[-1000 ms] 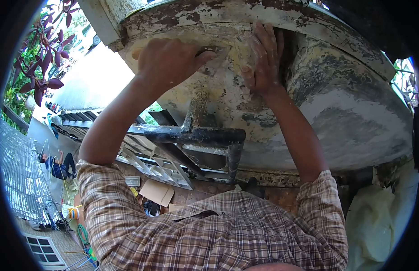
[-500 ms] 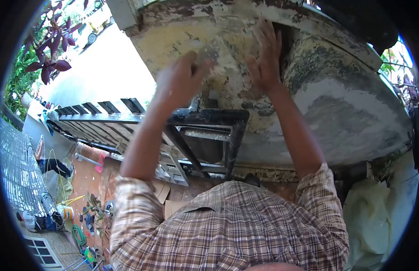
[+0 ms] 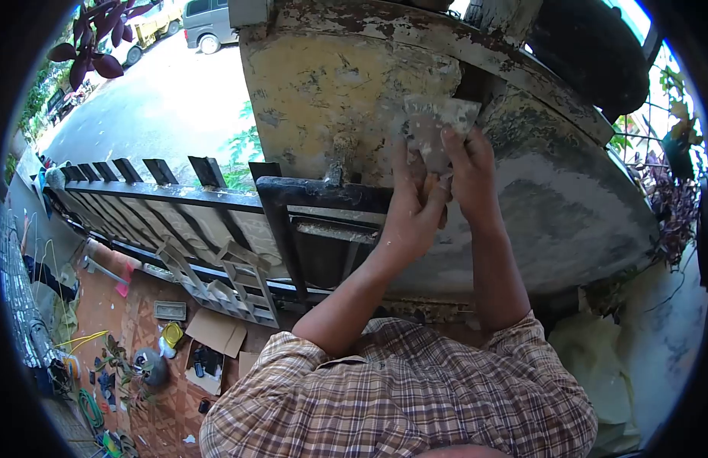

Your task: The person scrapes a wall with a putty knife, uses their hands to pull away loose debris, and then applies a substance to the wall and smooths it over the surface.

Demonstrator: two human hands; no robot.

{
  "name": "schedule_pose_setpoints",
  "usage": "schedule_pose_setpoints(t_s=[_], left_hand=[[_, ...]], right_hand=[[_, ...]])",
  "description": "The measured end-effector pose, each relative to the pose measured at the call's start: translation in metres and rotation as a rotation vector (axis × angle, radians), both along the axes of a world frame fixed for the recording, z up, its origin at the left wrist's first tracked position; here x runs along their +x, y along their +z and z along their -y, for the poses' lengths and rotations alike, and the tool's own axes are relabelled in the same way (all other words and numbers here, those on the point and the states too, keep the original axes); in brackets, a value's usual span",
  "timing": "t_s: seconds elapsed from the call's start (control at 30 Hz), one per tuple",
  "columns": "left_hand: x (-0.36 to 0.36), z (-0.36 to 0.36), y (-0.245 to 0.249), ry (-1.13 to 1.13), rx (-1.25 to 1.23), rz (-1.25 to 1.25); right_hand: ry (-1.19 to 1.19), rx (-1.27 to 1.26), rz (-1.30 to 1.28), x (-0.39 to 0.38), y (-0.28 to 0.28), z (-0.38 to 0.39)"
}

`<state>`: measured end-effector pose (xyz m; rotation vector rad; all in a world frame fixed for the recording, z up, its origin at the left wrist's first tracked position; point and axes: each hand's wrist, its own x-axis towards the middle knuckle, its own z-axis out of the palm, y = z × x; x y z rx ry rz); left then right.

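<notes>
A wide-bladed putty knife (image 3: 434,126), its blade smeared with pale residue, points up in front of the peeling wall. My left hand (image 3: 416,210) is closed round its handle, which is mostly hidden by the fingers. At the blade's right side, my right hand (image 3: 474,168) pinches it with the thumb on the near face; its other fingers are partly out of sight. Behind the tool, the wall (image 3: 308,91) shows worn yellow paint with grey patches and a dark gap under the ledge.
A black metal gate frame (image 3: 331,195) stands just below my hands, with a spiked railing (image 3: 163,187) running left. A folding ladder (image 3: 239,278), an open cardboard box (image 3: 217,332) and a green hose (image 3: 89,408) are on the tiled floor. A van (image 3: 209,23) is on the road.
My left hand has moved right and down from the wall, bringing the putty knife along. My right hand has left its flat position on the wall and now grips the blade. The view has shifted.
</notes>
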<state>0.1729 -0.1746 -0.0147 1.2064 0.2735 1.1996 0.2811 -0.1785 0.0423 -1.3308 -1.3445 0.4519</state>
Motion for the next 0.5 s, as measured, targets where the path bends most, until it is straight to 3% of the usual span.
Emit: schedule_pose_setpoints(t_s=[0.1,0.17,0.2,0.27,0.3,0.37,0.5], left_hand=[[0.007,0.005,-0.001,-0.2,-0.245,0.125],[0.009,0.0,0.005,-0.271,-0.373,0.19],[0.009,-0.004,0.012,-0.29,-0.428,0.262],[0.013,-0.014,0.018,-0.308,-0.486,0.342],[0.018,-0.018,0.02,-0.313,-0.52,0.381],[0.028,-0.021,0.022,-0.316,-0.555,0.429],[0.043,-0.027,0.015,-0.294,-0.664,0.445]], right_hand=[[0.199,0.034,-0.054,0.001,0.022,-0.024],[0.24,-0.229,-0.064,-0.006,0.029,-0.037],[0.24,-0.234,-0.055,-0.001,0.022,-0.054],[-0.014,0.282,0.576,0.016,-0.004,-0.092],[-0.009,0.28,0.583,0.014,0.002,-0.089],[0.231,-0.181,0.267,0.008,0.021,-0.079],[0.196,-0.219,0.298,0.016,0.015,-0.08]])
